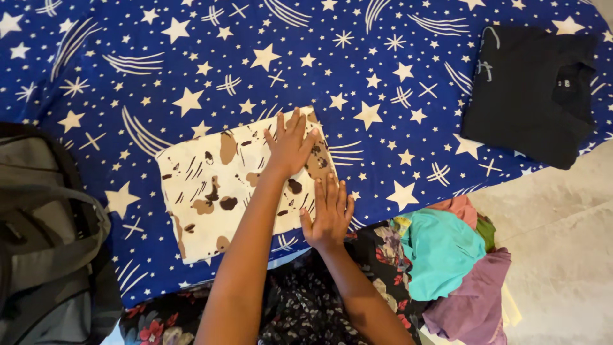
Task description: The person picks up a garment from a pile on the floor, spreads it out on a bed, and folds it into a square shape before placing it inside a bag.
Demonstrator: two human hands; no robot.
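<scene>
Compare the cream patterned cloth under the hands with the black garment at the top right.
The cream cloth is pale with brown blotches; the black garment is plain and dark. The cream cloth lies near the middle of the starry blue sheet; the black garment sits by the sheet's right edge. The left hand and right hand press flat on the cream cloth; nothing touches the black garment. Both are folded flat on the sheet.

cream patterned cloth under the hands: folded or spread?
Folded. The cream patterned cloth lies as a compact rectangle with straight edges; left hand and right hand press flat on it.
</scene>
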